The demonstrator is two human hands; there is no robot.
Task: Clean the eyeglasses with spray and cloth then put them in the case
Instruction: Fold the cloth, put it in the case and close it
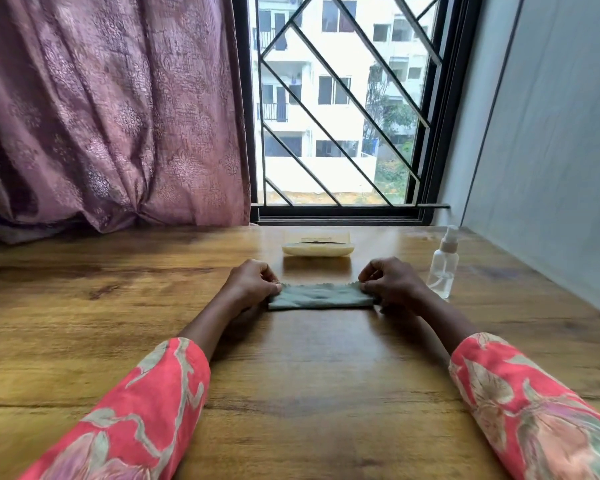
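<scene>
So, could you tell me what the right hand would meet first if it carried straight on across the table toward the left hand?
The grey-green cloth that the right hand already pinches; past its folded span comes the left hand at the other end. The case lies farther back, apparently out of that line.

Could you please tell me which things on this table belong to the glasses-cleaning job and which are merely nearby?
Job:
- grey cloth, pinched by left hand and right hand
- spray bottle
- cream case

Nearby:
- curtain
- window grille
</scene>
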